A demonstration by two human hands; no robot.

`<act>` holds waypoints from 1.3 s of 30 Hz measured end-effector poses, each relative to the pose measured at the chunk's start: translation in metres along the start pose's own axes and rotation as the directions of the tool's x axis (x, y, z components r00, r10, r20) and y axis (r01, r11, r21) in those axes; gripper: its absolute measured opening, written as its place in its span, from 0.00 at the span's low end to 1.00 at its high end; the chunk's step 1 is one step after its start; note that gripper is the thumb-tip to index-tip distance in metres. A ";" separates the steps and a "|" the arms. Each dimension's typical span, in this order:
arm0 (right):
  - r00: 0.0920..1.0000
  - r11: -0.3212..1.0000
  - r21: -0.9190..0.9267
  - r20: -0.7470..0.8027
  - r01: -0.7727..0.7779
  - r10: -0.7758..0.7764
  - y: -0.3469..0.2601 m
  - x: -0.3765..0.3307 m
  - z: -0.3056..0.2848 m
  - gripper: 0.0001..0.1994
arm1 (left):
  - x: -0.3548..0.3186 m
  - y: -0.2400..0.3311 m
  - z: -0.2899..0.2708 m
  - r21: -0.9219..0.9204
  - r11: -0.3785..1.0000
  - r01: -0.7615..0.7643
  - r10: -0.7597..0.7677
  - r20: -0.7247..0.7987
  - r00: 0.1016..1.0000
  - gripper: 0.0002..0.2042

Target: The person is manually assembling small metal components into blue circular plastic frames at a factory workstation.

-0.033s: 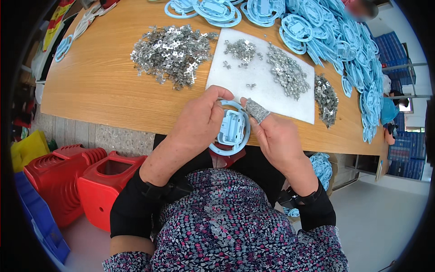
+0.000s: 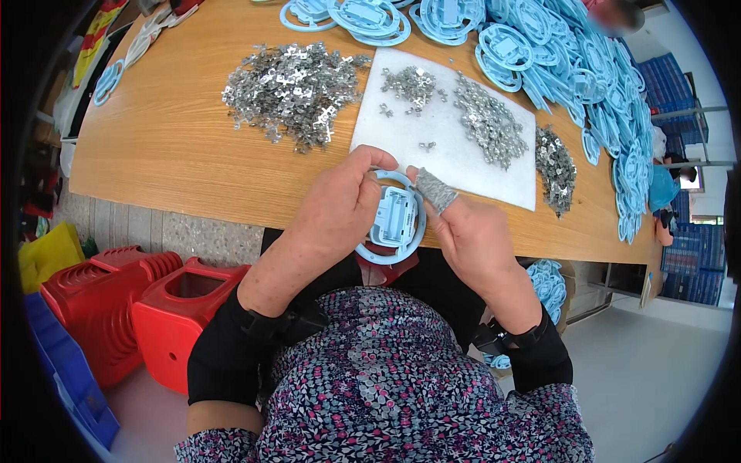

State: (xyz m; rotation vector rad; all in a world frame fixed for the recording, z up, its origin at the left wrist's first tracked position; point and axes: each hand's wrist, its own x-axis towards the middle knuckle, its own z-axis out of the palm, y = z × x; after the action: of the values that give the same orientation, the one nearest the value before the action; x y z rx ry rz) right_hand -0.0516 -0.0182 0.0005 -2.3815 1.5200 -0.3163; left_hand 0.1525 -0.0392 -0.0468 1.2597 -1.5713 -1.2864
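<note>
My left hand (image 2: 337, 202) is closed on the left side of a light-blue plastic housing (image 2: 397, 220), an oval ring with a boxy, battery-compartment-like middle, held at the table's near edge. At the ring's upper right, my right hand (image 2: 472, 233) pinches the rim between thumb and index finger. Grey wrapping (image 2: 436, 190) covers that index finger. Whether a small metal piece sits between the fingertips is too small to tell. Just beyond my hands lies a white foam sheet (image 2: 394, 147) with small metal clips (image 2: 490, 119) scattered and heaped on it.
A big heap of metal clips (image 2: 292, 92) lies left of the sheet, a smaller heap (image 2: 556, 171) right of it. Many light-blue housings (image 2: 540, 46) are piled along the far right of the wooden table (image 2: 170, 131). Red plastic stools (image 2: 181, 320) stand at lower left.
My right hand's wrapped index finger has shifted very slightly left and up along the rim. My left hand and the housing look the same.
</note>
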 end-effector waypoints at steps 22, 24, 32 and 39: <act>0.994 0.997 -0.001 0.075 0.079 -0.079 0.000 -0.007 0.006 0.25 | 0.001 0.001 0.002 -0.033 0.999 -0.013 0.012 -0.010 1.000 0.12; 0.992 0.995 0.048 0.088 0.088 -0.092 -0.001 -0.005 0.005 0.15 | 0.001 0.005 0.000 -0.042 0.999 0.014 -0.014 0.003 1.000 0.12; 0.998 0.995 0.096 0.070 -0.016 0.009 0.006 -0.008 0.004 0.25 | 0.002 -0.001 -0.001 -0.014 1.000 -0.005 0.005 0.004 1.000 0.12; 0.997 0.996 0.083 0.078 -0.014 0.007 -0.001 -0.009 0.012 0.20 | 0.002 0.000 0.003 -0.081 0.997 0.011 -0.011 0.001 1.000 0.13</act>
State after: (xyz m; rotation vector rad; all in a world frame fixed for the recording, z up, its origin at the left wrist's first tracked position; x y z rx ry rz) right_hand -0.0502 -0.0077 -0.0104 -2.2932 1.4555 -0.2761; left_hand 0.1488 -0.0405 -0.0479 1.2193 -1.4995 -1.3435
